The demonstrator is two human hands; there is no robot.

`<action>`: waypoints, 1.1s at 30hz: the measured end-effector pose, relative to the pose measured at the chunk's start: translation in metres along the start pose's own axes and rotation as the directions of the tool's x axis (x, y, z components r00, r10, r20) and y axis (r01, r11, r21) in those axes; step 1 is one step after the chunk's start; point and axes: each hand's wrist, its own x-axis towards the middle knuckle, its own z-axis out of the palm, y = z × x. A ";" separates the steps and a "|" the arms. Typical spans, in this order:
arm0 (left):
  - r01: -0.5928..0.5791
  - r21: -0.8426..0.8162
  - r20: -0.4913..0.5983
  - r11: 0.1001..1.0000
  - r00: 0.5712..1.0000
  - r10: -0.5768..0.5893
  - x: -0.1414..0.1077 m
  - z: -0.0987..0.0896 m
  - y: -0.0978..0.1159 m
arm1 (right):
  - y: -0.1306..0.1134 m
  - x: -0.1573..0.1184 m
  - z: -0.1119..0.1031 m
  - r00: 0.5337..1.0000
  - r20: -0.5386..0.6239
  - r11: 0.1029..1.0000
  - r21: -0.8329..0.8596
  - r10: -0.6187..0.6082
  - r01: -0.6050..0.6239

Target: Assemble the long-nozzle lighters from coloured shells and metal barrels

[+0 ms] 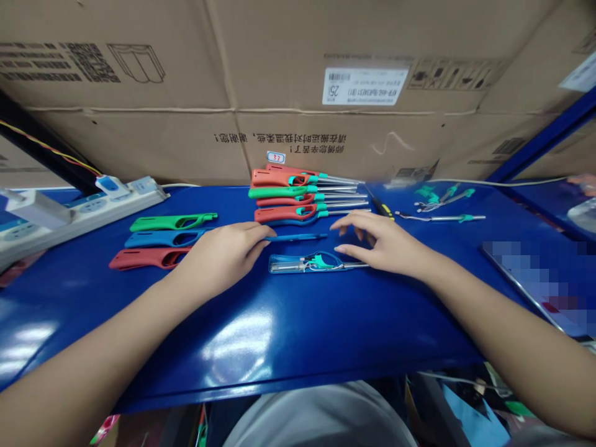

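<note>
My left hand (233,248) pinches a narrow blue lighter shell half (302,237), seen edge-on, above the blue table (326,329). Close to its far right end is my right hand (382,241), fingers curved and apart, holding nothing that I can see. Just below lies another blue shell half (274,269), open side up. Inside it are a metal tube, thin wires and a teal trigger (320,261). Left of my left hand rest a green shell (151,222), a blue shell (149,239) and a red shell (135,259).
Behind my hands several lighters (284,215) are stacked, tubes pointing right. A screwdriver (385,210) lies beside them, and loose lighter innards (449,200) further right. A power strip (93,208) stands left, a flat blurred-out device (535,292) right. Cardboard (279,68) walls the back.
</note>
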 end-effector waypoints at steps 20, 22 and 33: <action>0.008 -0.627 -0.071 0.779 0.995 -0.067 -0.001 0.013 0.033 | -0.010 -0.001 0.015 0.978 -0.029 0.979 -0.024 -0.204 0.204; 0.018 -0.648 -0.065 0.762 0.995 -0.078 0.000 0.014 0.034 | -0.013 -0.002 0.016 0.980 -0.009 0.980 -0.018 -0.198 0.198; 0.163 -0.769 0.015 0.618 0.971 -0.237 0.004 0.018 0.031 | -0.018 -0.003 0.014 0.979 0.018 0.975 -0.089 -0.205 0.205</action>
